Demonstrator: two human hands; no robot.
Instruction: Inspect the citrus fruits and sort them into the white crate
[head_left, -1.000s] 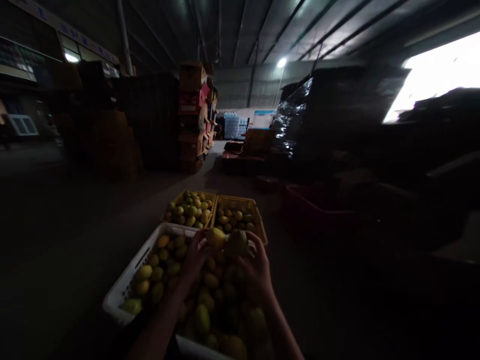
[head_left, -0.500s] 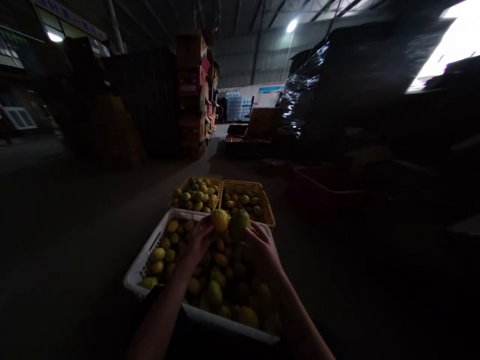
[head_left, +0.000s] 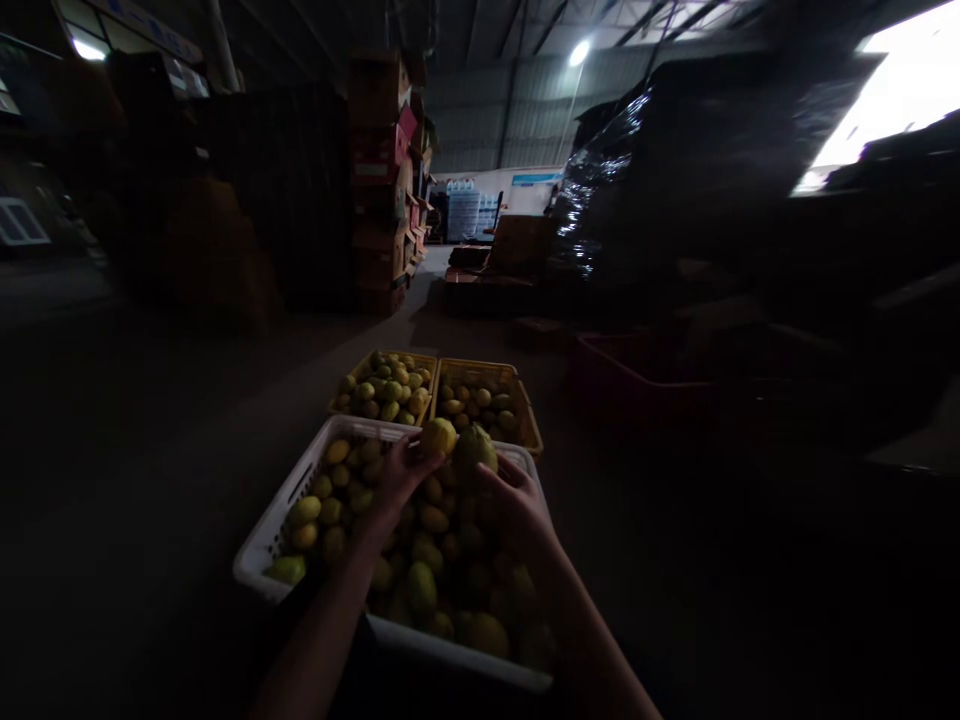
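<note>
White plastic forms the near crate (head_left: 279, 520), which is filled almost to its rim with yellow and green fruit. At its far edge a yellow fruit (head_left: 438, 437) is held up in the grip of the left hand (head_left: 400, 480), fingers closed around its underside. Just beside it, a greener fruit (head_left: 474, 449) is grasped in the grip of the right hand (head_left: 517, 505), fingers wrapped round it from below. The two fruits are raised just above the heap and lie close together, nearly touching.

Beyond the white crate, two yellow crates stand side by side on the floor: the left yellow crate (head_left: 343, 381) is heaped full, while the right yellow crate (head_left: 526, 410) is filled less high. Judged from this, much sorting appears done, yet a full white crate is left to be gone through. A red crate (head_left: 637, 385) is dimly seen further right; its contents cannot be told.
</note>
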